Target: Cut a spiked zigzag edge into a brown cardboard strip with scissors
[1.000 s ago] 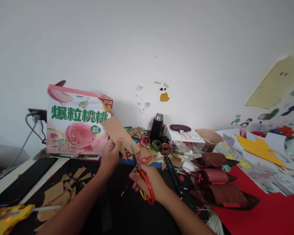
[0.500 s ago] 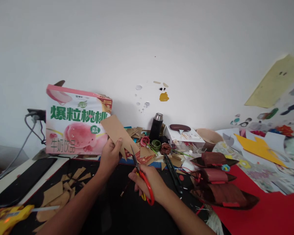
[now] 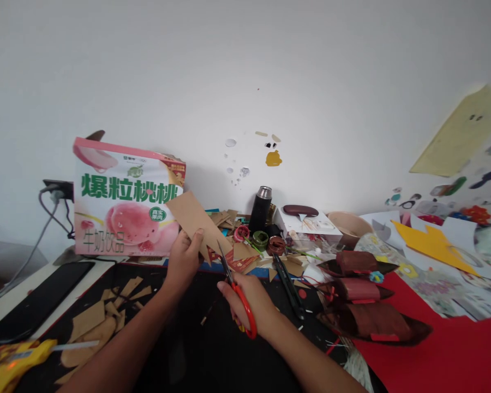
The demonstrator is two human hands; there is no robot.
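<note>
A flat strip of brown cardboard (image 3: 197,219) is pinched in my left hand (image 3: 185,256), thumb on its near face, raised above the black mat. My right hand (image 3: 251,300) grips scissors (image 3: 244,305) with red and yellow handles. The blades point up and to the left, at the lower right end of the cardboard. Whether they touch the cardboard is hard to make out. Behind and below the strip lie more cardboard pieces, one printed red.
Cardboard scraps (image 3: 94,322) and a yellow glue gun (image 3: 20,363) lie at left, below a pink drink carton (image 3: 126,202). Paint jars (image 3: 261,240), a black flask (image 3: 261,210) and a dark green cutter (image 3: 288,286) stand or lie ahead. Brown boat models (image 3: 376,322) sit right.
The right hand's fingers have drawn in around the scissor handles, and the yellow handle shows less. The cardboard and my left hand stay nearly in place; the view shifts slightly.
</note>
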